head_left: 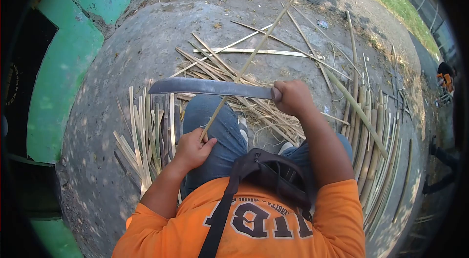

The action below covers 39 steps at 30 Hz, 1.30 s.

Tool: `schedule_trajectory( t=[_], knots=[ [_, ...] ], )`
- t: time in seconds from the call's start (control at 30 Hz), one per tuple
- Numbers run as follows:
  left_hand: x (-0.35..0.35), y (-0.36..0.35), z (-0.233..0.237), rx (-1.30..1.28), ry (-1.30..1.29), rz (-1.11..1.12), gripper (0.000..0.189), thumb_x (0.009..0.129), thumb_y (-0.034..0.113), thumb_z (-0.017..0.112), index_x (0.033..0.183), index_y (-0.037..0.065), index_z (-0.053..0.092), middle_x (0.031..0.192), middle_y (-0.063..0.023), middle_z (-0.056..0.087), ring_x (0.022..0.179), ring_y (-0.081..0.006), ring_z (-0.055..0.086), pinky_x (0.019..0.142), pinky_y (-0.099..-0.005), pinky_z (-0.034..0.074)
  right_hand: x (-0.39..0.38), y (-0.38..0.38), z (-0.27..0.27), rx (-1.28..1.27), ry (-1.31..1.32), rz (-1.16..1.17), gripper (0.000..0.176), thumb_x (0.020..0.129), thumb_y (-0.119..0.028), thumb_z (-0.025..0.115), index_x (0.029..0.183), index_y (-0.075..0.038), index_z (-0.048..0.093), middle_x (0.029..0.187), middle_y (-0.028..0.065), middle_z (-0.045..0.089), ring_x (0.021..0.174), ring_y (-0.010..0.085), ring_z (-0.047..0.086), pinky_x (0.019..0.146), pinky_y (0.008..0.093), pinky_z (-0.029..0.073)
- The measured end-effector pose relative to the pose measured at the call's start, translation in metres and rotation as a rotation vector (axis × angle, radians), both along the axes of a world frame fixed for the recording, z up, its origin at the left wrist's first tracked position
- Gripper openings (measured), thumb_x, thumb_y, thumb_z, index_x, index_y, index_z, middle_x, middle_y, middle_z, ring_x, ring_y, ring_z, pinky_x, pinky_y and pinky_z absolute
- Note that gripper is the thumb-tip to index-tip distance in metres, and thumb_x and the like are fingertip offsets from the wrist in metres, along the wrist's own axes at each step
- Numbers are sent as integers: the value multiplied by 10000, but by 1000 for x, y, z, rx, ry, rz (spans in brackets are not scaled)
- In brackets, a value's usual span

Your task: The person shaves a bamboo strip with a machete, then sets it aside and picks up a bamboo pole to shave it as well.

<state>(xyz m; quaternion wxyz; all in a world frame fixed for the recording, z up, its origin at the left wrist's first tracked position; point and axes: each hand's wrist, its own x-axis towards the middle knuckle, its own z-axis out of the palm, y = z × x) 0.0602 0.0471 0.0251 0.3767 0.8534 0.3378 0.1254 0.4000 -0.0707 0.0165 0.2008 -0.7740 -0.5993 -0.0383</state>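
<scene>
My right hand [294,97] is closed round the handle of a machete [215,87], whose long grey blade points left across my knees. In my left hand [193,149] is the near end of a long, thin bamboo strip [266,33], gripped between thumb and fingers. The strip slants up and away to the top right, and the blade crosses it just beyond my left knee. Under the blade, between my legs and beyond them, lies a heap of split bamboo strips and shavings [266,111].
To my left stands a bundle of split bamboo [141,136]. Whole bamboo poles [369,136] lie on my right. A black bag [273,170] rests on my lap. A green wall [63,77] rises at the left, and loose strips [259,52] lie on the concrete ahead.
</scene>
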Motion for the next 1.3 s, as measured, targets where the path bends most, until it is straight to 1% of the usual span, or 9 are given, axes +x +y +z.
schedule_trajectory(
  t=[0.03,0.13,0.2,0.53,0.63,0.77,0.9,1.13,1.3],
  knots=[
    [-1,0,-3,-4,-37,-4,351,912,278,791,798,30,571,593,-89,544,514,-186,503,523,-352,415,9,-3,2,26,46,-71,122,840,-212,648,802,-97,630,742,167,670,731,424,657,696,528,525],
    [1,-1,7,-29,14,-6,453,959,407,738,784,25,569,615,-146,580,561,-335,587,565,-402,460,28,-10,3,54,107,-167,113,853,-213,651,839,-101,658,772,196,679,755,448,657,686,552,529],
    [1,4,-1,-20,-25,-10,505,994,469,674,786,21,567,627,-167,579,567,-361,587,562,-417,451,27,-13,6,32,86,-170,117,839,-233,659,848,-117,671,779,172,696,762,423,681,697,536,549],
    [1,3,-12,171,-38,-78,549,1070,468,525,768,9,535,649,-221,554,625,-476,579,567,-497,429,-8,-2,18,-111,14,193,146,747,-250,707,847,-149,677,729,97,698,747,376,695,702,506,539],
    [1,-1,-7,193,-65,-91,538,1074,449,521,770,5,537,654,-226,558,635,-479,584,575,-505,431,27,-10,13,-150,77,40,128,773,-235,695,872,-153,696,759,120,711,778,392,696,729,505,547],
    [1,0,-10,209,-53,-54,532,1081,438,496,783,0,550,646,-219,552,629,-465,585,577,-493,421,55,-23,11,92,369,-323,148,871,-286,699,887,-138,703,854,163,719,795,425,668,714,507,535],
    [6,-6,-2,232,-44,-38,522,1075,432,507,787,0,561,661,-234,571,654,-482,598,582,-516,423,39,-29,21,83,394,-277,137,865,-258,680,931,-142,707,850,171,724,826,429,684,732,529,541],
    [6,-6,-6,277,2,-78,479,1055,393,564,770,8,554,679,-245,586,668,-502,593,598,-540,442,-3,-13,26,-148,-12,189,108,797,-217,671,879,-146,671,836,120,731,808,372,715,721,509,547],
    [3,-7,-5,321,3,-90,466,1032,407,605,785,14,559,716,-255,608,698,-513,610,612,-557,452,15,-13,27,-312,192,70,249,696,-202,774,930,-163,703,808,108,730,798,352,717,757,476,541]
  ],
)
